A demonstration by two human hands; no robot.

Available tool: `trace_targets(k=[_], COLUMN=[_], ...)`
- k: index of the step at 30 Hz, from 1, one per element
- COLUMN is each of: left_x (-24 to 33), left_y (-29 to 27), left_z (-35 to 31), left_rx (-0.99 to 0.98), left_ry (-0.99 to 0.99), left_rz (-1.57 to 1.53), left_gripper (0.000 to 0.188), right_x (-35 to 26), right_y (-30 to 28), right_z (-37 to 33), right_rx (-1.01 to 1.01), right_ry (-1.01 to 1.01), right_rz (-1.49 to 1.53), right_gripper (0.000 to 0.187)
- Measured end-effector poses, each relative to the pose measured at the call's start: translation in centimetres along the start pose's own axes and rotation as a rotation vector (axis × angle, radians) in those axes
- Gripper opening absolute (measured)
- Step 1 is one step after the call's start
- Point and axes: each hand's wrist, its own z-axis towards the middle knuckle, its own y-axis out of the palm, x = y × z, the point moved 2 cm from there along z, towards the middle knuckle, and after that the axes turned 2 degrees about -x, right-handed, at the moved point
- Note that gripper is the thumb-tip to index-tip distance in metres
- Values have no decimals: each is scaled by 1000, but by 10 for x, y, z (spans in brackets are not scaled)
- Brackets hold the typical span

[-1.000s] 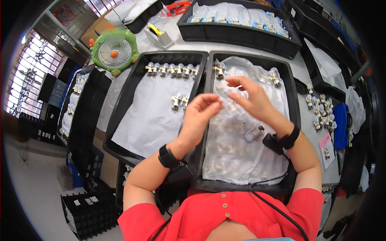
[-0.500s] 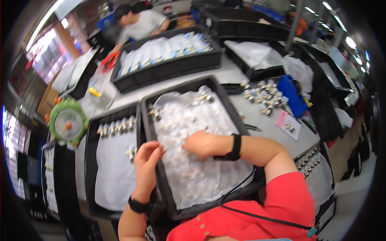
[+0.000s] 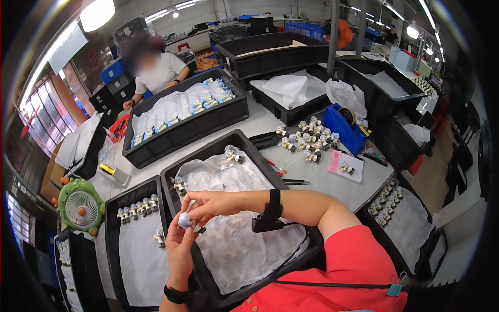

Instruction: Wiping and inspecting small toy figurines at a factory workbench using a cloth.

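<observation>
Whereas the right hand (image 3: 209, 204) was down in the middle tray (image 3: 261, 160) half a second ago, it has now met the left hand (image 3: 179, 247) left of the frame's centre, over that tray's left side, so both are at one small pale-headed figurine (image 3: 185, 220); the left grasps it, the right curls close against it, whether pinching too I cannot tell

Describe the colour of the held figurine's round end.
The held figurine has a pale blue-grey round end, seen best in the head view.
</observation>
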Motion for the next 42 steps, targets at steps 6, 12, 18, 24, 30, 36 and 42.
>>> trace_targets(k=[6, 12, 18, 24, 30, 36, 42], left_x=[1, -4, 1, 2, 3, 8, 4], left_y=[6, -2, -3, -4, -10, -6, -14], left_z=[11, 11, 6, 11, 11, 11, 15], left_rx=[-97, -139, -115, -118, -105, -157, -180], left_ry=[178, 147, 94, 125, 6, 71, 154], left_rz=[-37, 10, -28, -48, -205, -171, -123], left_gripper=[59, 66, 64, 64, 50, 45, 46], right_x=[15, 12, 10, 5, 6, 6, 12], right_y=[-5, -4, -2, 1, -1, 3, 1], right_z=[1, 1, 1, 1, -1, -3, 2], right_rx=[86, 43, 76, 67, 51, 44, 110], right_ry=[113, 100, 122, 83, 71, 86, 55], right_rz=[260, 340, 317, 366, 281, 297, 248], right_gripper=[20, 18, 19, 24, 32, 35, 38])
